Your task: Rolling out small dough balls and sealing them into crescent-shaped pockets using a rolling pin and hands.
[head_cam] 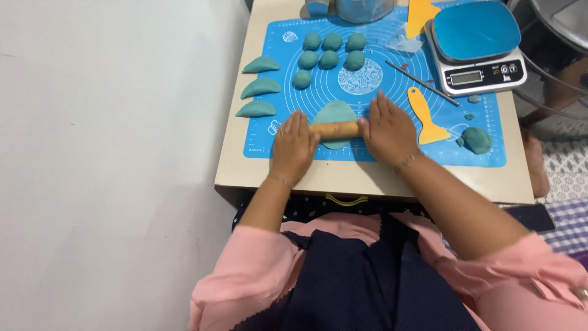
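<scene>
Left hand (293, 146) lies flat, fingers straight, palm pressing one end of the rolling pin (334, 129); right hand (387, 130) same posture on the other end. Neither is closed around it, both just bear down on top. Under both hands: small beige table (367, 178), blue baking mat (471, 156) covering most of it. Beyond the right hand and off to its outer side, a kitchen scale (478, 46) with a blue top. Between the hands, under the pin, a teal sheet of dough (334, 113), partly flattened, roughly oval. Judgement: dough is soft, light, tears easily once thin, may stick to the pin; lift by sliding fingers under an edge, not by pinching the middle. Pin is stiff wood, rolls freely, best controlled at both ends as now. Outside the left hand: three folded dough crescents (260, 88) in a column. Ahead of both hands: seven dough balls (331, 51). Just beside the right hand: yellow scraper (425, 119), then a dough lump (476, 140) further out, thin metal rod (422, 83) beyond.
</scene>
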